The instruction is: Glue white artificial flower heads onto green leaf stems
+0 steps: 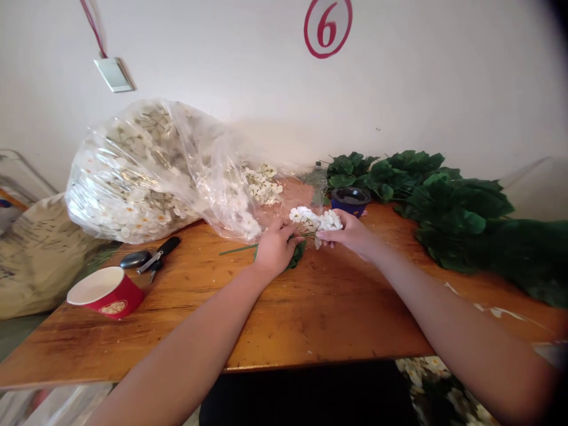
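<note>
Over the middle of the wooden table, my left hand (276, 244) is closed around the stem of an artificial flower, with green leaves (296, 254) showing below the fingers. The stem's green end (237, 249) sticks out to the left. My right hand (348, 234) grips a cluster of small white artificial flowers (313, 220) from the right side, thumb and fingers closed on the blossoms. Just behind that hand stands a dark blue cup (350, 201) with a black rim.
A clear plastic bag (146, 177) of white flowers fills the table's back left. Green leaf bunches (452, 201) lie along the right. A red paper cup (118, 296), keys (155, 260) and a dark rounded object (135, 259) are at the left. White scraps (497, 310) lie near the right edge.
</note>
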Tool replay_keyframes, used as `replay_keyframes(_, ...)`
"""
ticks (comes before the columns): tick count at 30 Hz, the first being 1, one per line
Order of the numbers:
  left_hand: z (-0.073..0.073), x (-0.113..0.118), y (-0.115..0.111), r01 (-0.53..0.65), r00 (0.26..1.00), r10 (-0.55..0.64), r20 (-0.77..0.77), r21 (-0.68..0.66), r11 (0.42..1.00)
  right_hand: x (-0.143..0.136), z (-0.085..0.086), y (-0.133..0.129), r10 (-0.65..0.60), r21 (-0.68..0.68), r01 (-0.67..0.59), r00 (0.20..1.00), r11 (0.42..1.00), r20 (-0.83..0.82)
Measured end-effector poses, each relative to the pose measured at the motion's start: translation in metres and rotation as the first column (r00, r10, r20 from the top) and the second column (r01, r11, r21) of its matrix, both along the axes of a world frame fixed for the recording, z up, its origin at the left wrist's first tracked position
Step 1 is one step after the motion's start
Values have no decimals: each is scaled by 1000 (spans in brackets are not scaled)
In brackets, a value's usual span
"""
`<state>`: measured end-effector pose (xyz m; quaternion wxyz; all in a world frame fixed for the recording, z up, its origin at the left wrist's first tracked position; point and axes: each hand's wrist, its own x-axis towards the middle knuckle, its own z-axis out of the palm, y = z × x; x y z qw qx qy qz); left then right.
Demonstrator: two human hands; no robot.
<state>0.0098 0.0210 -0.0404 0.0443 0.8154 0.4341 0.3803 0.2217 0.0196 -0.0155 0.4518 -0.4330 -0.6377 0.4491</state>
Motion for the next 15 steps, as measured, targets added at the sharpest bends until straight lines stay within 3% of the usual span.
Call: replay_keyframes(15,-6,5,4,-59,997,64,45,-95,994,-16,-23,6,-96,-42,90,978,995,-186)
